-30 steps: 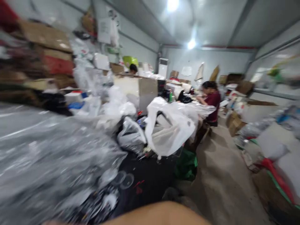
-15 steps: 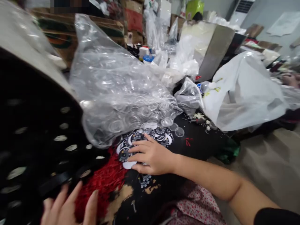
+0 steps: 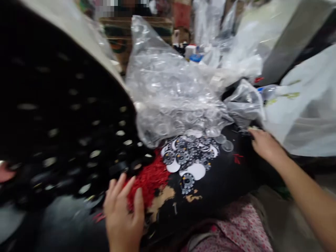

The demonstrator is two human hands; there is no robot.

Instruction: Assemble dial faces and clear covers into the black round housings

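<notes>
My left hand [image 3: 124, 210] has its fingers spread at the near edge of a heap of thin red pieces [image 3: 151, 178] and holds nothing. Farther right, my right hand [image 3: 266, 145] has its fingertips together at a small pile of cream-coloured bits [image 3: 253, 128]; what they pinch, if anything, is hidden. Between the hands lies a pile of round black-and-white printed discs [image 3: 194, 154], some showing a plain white side. Behind it stands a clear plastic bag [image 3: 178, 94] full of clear round cases. Two loose clear discs [image 3: 227, 146] lie to the right of the pile.
A black sheet with pale spots [image 3: 78, 115] rises on the left. A smaller clear bag [image 3: 244, 103] and a large white bag [image 3: 312, 108] stand at the right. Few thin red pieces [image 3: 238, 158] lie on the black tabletop [image 3: 220, 185]. Cardboard boxes [image 3: 154, 24] are behind.
My right hand has left the printed discs and moved right to the cream bits. My left hand shows more fully beside the red heap. The view has swung left.
</notes>
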